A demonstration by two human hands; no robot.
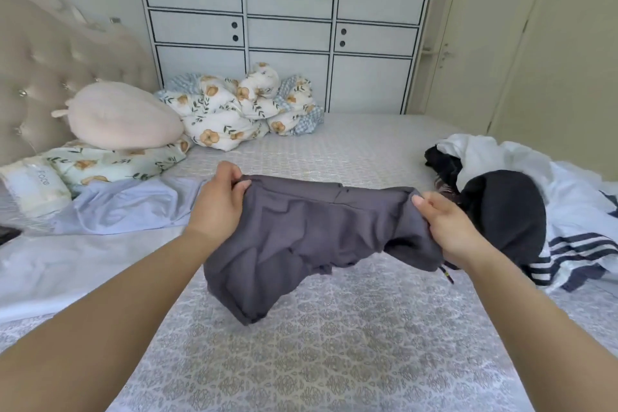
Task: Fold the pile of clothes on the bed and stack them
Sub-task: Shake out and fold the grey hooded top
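1. Head view, far left: a pale blue thin-cloth garment [127,204] lies spread flat on the grey patterned bedspread [327,344], below a floral pillow [113,164] and a round pink cushion [123,117].
2. Left hand [219,201] pinches one top corner of a dark grey soft-knit garment [301,237], thumb over the edge.
3. That garment hangs between both hands above the middle of the bed, its lower end sagging to touch the bedspread.
4. Right hand [448,231] grips the opposite corner, fingers curled round bunched cloth; a drawstring dangles beneath.
5. Far right: the unfolded pile of black, white and navy-striped clothes [521,197] waits.
6. Judged step: straightening one garment before folding. Next it likely needs laying flat and smoothing, then folding in halves; no finished stack is visible, so the task seems early.
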